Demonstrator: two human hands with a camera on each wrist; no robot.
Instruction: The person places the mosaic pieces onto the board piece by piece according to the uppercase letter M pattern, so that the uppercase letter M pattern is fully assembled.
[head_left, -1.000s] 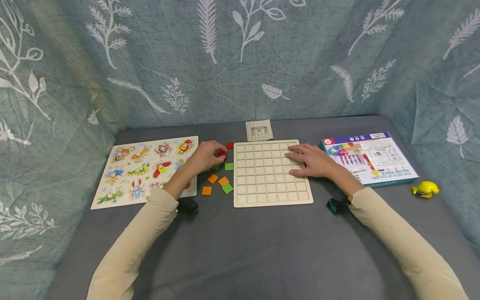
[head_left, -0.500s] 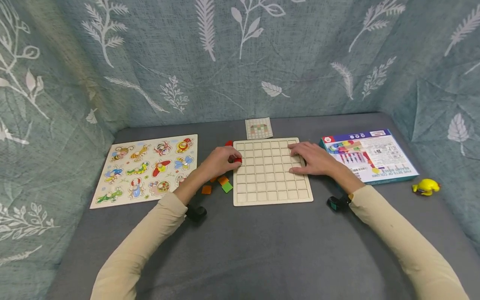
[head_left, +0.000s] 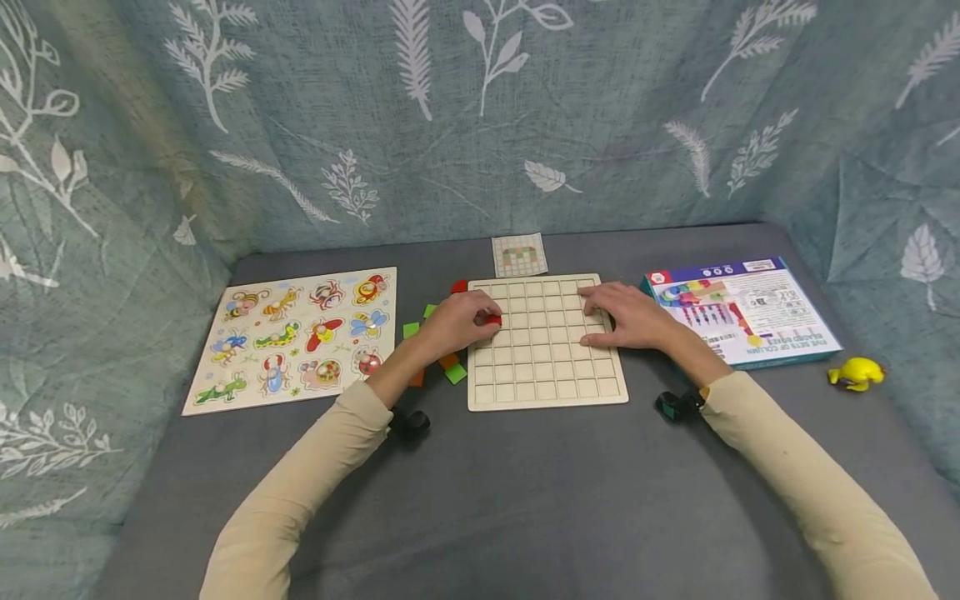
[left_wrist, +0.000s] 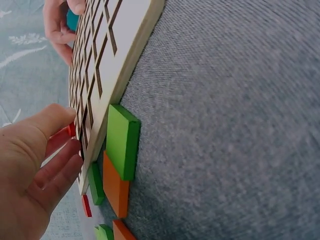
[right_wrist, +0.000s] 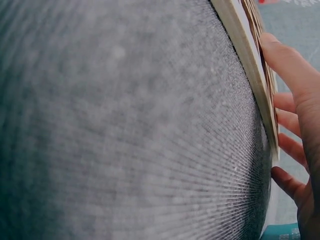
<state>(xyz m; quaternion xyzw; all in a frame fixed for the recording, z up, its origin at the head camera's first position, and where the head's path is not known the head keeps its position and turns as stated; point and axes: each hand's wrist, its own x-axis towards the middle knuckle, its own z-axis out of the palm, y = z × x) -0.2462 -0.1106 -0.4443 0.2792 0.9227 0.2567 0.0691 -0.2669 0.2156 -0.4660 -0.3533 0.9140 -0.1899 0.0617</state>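
Observation:
My left hand [head_left: 459,323] pinches a small red tile [head_left: 492,320] between thumb and fingers, over the left columns of a wooden grid board [head_left: 540,393]. In the left wrist view the red tile [left_wrist: 72,130] shows at the thumb tip, close to the board's cells; whether it touches the board I cannot tell. My right hand [head_left: 628,317] rests on the board's right edge with its fingers spread, thumb on the near side. Green tiles [left_wrist: 121,140] and orange tiles [left_wrist: 115,185] lie along the board's left side, partly hidden by my left hand in the head view.
Behind the board lies a small pattern card [head_left: 520,255]. To the left is an insect puzzle board [head_left: 288,337]. A boxed toy set [head_left: 742,312] and a yellow toy bird [head_left: 857,374] stand at the right. Another red piece [head_left: 459,287] touches the board's far left corner.
My left hand has carried the red tile rightward from the loose pieces to over the board's left columns. The right hand has stayed on the board's right edge.

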